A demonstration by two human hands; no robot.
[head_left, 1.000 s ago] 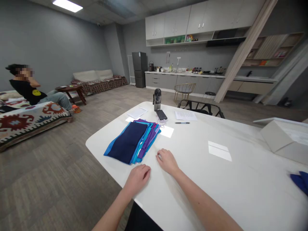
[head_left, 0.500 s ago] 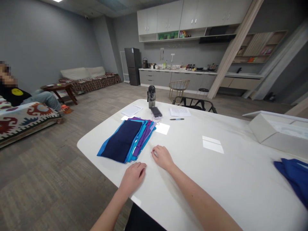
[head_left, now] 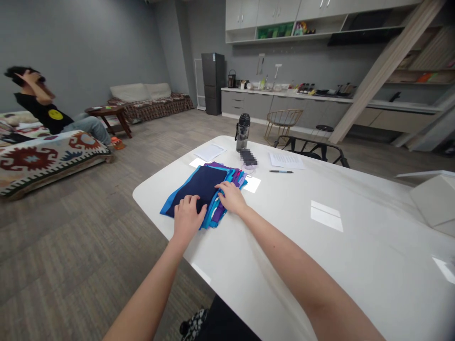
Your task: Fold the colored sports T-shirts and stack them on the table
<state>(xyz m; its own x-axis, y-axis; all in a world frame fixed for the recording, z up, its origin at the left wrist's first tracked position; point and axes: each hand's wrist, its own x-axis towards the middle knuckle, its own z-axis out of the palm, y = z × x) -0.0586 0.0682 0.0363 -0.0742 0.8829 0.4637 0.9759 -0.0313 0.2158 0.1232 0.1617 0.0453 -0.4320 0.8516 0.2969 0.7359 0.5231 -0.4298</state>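
A stack of folded cloths (head_left: 202, 186) lies on the white table (head_left: 277, 246) near its left corner. Dark navy cloth is on top, with blue, teal and purple edges showing beneath. My left hand (head_left: 188, 215) rests on the near edge of the navy cloth, fingers apart. On the right edge of the stack lies my right hand (head_left: 231, 196), its fingers spread over the navy and teal layers. Neither hand has anything gripped in it.
Behind the stack are a dark bottle (head_left: 243, 132), a blurred dark object (head_left: 248, 157), paper sheets (head_left: 286, 160) and a pen (head_left: 281, 171). A white box (head_left: 435, 199) is at the right. Black chair (head_left: 313, 149) beyond the table; a person (head_left: 50, 111) sits far left.
Both hands have moved forward from the bare tabletop onto the cloth stack. The view has turned left, and the blue cloth at the far right has left the picture.
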